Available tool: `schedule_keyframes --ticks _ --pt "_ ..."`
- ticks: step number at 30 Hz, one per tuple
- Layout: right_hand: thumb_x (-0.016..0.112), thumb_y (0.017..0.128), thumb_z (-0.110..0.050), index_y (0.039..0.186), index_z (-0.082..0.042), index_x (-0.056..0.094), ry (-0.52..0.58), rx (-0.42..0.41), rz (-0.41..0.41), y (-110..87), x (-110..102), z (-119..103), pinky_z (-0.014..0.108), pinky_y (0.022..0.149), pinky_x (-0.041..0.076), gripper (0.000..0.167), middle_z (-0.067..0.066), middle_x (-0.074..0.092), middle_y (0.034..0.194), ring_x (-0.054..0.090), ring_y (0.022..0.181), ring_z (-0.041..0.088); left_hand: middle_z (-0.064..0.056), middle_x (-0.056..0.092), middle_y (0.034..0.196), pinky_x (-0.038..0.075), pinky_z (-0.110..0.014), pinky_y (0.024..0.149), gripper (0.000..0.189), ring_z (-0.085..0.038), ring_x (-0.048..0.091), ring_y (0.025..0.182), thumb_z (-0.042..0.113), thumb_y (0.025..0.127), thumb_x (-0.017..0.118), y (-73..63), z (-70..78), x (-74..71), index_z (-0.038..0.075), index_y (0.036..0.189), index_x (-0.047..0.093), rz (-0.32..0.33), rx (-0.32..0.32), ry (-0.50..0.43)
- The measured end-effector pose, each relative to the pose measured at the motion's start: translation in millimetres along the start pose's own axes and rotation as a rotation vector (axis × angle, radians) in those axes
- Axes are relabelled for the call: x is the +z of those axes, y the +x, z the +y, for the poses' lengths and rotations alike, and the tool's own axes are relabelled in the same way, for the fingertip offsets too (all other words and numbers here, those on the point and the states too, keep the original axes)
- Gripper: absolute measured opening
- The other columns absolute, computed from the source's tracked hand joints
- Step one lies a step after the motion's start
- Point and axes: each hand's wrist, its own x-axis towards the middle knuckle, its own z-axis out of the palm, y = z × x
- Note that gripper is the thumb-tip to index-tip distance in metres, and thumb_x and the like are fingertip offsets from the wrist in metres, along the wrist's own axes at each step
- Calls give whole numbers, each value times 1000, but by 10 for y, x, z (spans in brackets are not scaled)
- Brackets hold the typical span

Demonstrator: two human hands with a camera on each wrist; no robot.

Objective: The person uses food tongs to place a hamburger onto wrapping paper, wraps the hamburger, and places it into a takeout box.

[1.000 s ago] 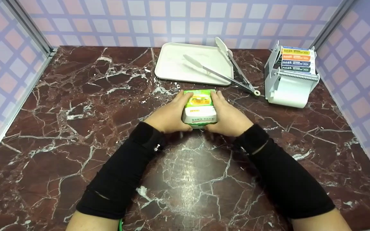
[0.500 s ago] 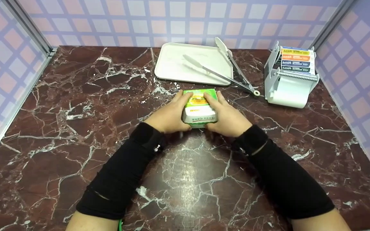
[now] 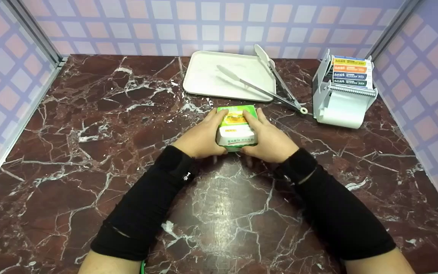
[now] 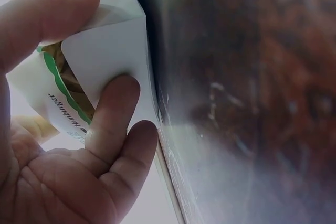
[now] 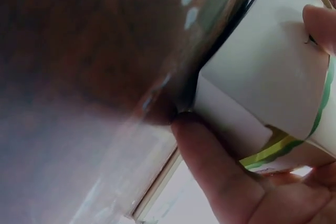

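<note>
A green and white paper hamburger box (image 3: 236,131) sits on the table, its lid printed with a yellow-orange picture. From the left side my left hand (image 3: 203,137) grips it, and from the right my right hand (image 3: 274,140) does the same. A finger of each hand lies over the lid's edges, with both thumbs at the near corners. In the left wrist view, fingers press the white side flap of the box (image 4: 113,51), and a brown strip shows behind the flap. The right wrist view has the box's plain white wall (image 5: 262,59) close to the tabletop. The box's inside is hidden.
Behind the box lies a cream tray (image 3: 211,76) with metal tongs (image 3: 255,88) spread open across its right side, handle end on the table. A label dispenser (image 3: 344,91) with several coloured rolls stands at the back right. Tiled-pattern walls enclose the marble-look table (image 3: 89,182).
A finger of my right hand has moved from the box's right edge onto the lid. The box and my left hand stay nearly where they were.
</note>
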Motion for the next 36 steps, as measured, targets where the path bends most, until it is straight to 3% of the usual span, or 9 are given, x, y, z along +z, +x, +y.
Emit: schedule_keyframes --ticks 8,21,31,36 --pt "85 85 -37 170 -13 16 2 1 4 6 -17 3 57 126 35 111 36 6 171 26 156 52 -25 5 176 48 -52 117 121 -47 44 148 30 78 91 -3 4 2 22 170 14 1 -6 -24" --pt "85 87 -30 170 -18 13 -16 57 6 16 17 -29 58 122 39 111 36 5 171 36 150 56 -25 4 176 56 -49 108 117 -47 52 142 20 78 86 1 28 31 20 170 14 10 -24 0" --pt "85 87 -26 171 -22 8 -1 93 -2 10 22 -47 59 123 38 114 34 4 171 33 152 55 -24 7 176 50 -54 115 116 -45 52 142 33 81 89 -3 50 40 19 170 16 25 -11 0" --pt "87 85 -30 171 -17 8 2 71 10 10 30 -44 57 122 40 117 35 5 171 34 152 54 -24 8 176 55 -51 109 113 -44 57 137 28 81 86 -4 73 56 17 170 17 41 -19 11"
